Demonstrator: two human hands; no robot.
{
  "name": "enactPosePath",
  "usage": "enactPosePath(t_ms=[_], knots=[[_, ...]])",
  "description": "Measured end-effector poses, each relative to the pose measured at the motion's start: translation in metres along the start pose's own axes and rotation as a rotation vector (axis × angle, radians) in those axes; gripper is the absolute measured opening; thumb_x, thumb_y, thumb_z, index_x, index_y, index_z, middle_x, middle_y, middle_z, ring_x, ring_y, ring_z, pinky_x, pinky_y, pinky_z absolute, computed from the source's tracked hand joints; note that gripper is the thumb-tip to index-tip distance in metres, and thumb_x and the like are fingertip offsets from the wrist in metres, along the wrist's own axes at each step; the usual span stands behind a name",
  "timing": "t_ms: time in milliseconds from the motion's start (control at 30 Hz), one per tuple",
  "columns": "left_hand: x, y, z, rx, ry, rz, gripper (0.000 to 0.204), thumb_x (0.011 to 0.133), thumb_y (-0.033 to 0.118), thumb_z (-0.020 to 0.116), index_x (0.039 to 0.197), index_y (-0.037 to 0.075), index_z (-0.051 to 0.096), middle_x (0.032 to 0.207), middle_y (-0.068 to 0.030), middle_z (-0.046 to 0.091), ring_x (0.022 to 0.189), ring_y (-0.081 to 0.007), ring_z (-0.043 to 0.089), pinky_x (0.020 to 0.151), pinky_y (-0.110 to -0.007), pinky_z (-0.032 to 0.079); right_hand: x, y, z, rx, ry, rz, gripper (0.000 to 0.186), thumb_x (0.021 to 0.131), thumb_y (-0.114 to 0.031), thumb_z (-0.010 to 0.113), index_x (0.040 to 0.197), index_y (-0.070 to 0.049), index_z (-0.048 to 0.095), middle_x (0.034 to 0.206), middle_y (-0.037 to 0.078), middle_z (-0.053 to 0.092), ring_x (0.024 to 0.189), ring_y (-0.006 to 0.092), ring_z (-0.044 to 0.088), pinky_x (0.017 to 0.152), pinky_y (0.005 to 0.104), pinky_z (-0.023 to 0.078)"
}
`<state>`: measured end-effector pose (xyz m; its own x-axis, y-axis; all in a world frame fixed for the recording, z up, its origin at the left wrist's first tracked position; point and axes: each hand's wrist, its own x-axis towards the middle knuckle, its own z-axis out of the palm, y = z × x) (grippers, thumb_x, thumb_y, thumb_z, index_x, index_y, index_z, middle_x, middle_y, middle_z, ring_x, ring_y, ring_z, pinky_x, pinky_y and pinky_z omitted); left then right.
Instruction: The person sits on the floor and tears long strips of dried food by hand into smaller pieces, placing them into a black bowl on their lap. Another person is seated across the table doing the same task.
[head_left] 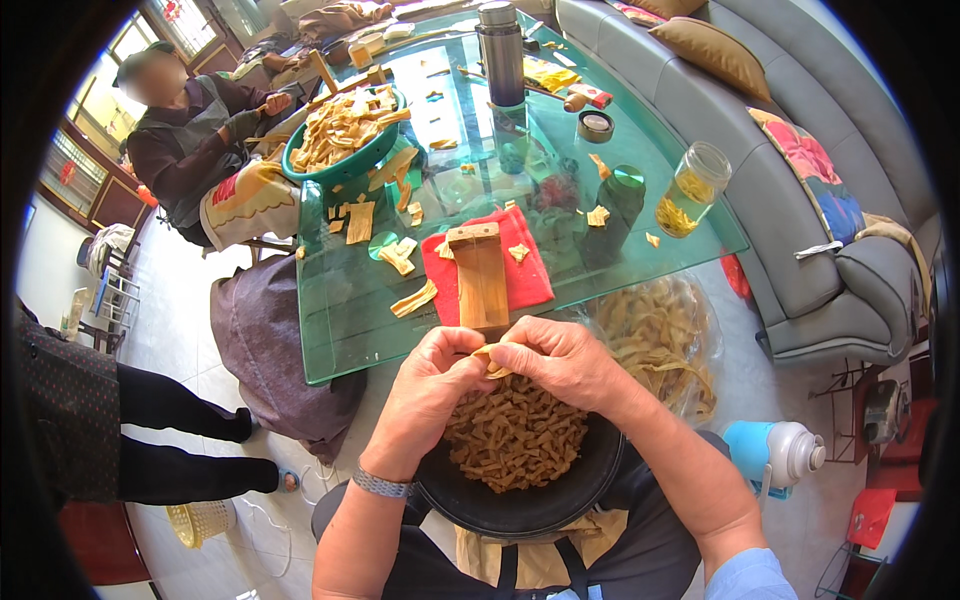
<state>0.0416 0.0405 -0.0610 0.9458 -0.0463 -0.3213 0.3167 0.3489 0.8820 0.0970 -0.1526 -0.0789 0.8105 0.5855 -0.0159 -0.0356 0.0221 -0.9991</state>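
A small pale yellow dried strip (492, 362) is pinched between the fingertips of my left hand (428, 385) and my right hand (560, 362). Both hands meet over a black bowl (505, 522) on my lap, which holds a heap of short brown strips (515, 440). Just beyond my fingers, a wooden block tool (482, 280) lies over a folded red cloth (535, 285) at the near edge of the glass table (345, 330). Larger yellow strips (362, 222) and crumbs are scattered around it on the glass.
A green basin (350, 168) heaped with strips stands at the table's far left, beside a seated person (190, 130). A flask (502, 60) and a glass jar (692, 190) are on the table. Below its right corner sits a clear bag of strips (655, 340); a blue-white jug (770, 455) is right.
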Motion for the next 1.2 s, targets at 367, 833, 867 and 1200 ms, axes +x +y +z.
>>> enactPosePath(t_ms=[367,833,867,1200], knots=[[-0.013,-0.001,0.005,0.382,0.037,0.114,0.024,0.104,0.018,0.066,0.122,0.002,0.066,0.082,0.0034,0.063,0.071,-0.0041,0.055,0.065,-0.02,0.048,-0.004,0.008,0.009,-0.391,0.031,-0.095,0.024,0.112,-0.025,0.05,0.109,-0.003,0.057,0.079,0.01,0.062,0.069,0.0188,0.063,0.064,0.0334,0.051],[-0.011,0.052,-0.084,-0.103,0.212,0.406,0.022,0.108,0.024,0.059,0.101,0.003,0.062,0.074,0.0005,0.053,0.066,-0.0117,0.056,0.061,-0.028,0.049,-0.008,-0.015,-0.039,-0.238,0.137,-0.045,0.026,0.104,-0.029,0.066,0.099,-0.004,0.068,0.078,0.005,0.064,0.077,0.0095,0.058,0.073,0.0287,0.051],[-0.013,0.051,-0.08,-0.062,0.152,0.356,0.024,0.108,0.026,0.058,0.101,0.003,0.061,0.075,0.0005,0.054,0.067,-0.0119,0.057,0.062,-0.028,0.05,-0.008,-0.014,-0.043,-0.191,0.136,-0.016,0.023,0.104,-0.027,0.065,0.1,-0.004,0.068,0.078,0.005,0.065,0.076,0.0104,0.059,0.074,0.0288,0.051],[-0.024,0.002,-0.003,0.358,-0.033,0.087,0.029,0.11,0.031,0.054,0.105,0.003,0.061,0.079,-0.0002,0.059,0.067,-0.0091,0.057,0.064,-0.025,0.05,-0.009,-0.012,0.006,-0.316,0.06,-0.174,0.022,0.103,-0.026,0.067,0.101,-0.005,0.06,0.081,0.011,0.066,0.073,0.022,0.066,0.071,0.035,0.053]])
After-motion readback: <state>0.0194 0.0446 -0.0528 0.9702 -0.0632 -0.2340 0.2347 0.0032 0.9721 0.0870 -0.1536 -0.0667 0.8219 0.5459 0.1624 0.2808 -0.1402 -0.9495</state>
